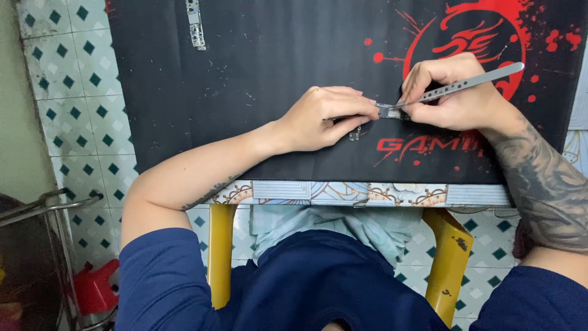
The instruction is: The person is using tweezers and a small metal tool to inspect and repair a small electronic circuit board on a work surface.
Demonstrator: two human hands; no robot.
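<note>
While we lean over the table (343, 193), both hands meet just right of the frame's middle on a black desk mat with red splatter print (257, 55). Our left hand (321, 116) presses its fingertips down on a small flat grey electronic part (386, 111), pinning it to the mat. Our right hand (450, 95) has its grip clenched around a pair of slim silver metal tweezers with a row of holes along the shaft (471, 83), whose tips touch the right edge of the same part. We judge the step in hand to be fine work at that part, picking at or lifting something from it while the other hand steadies it. Any following move would call for a firm hold from the left fingers and a very light, exact touch from the tweezer tips, since the piece is tiny and could skid. Just below the left fingers lies a tiny cluster of pale metal bits (354, 134). At the upper left of the frame a narrow long circuit board (196, 24) rests well apart from the hands.
</note>
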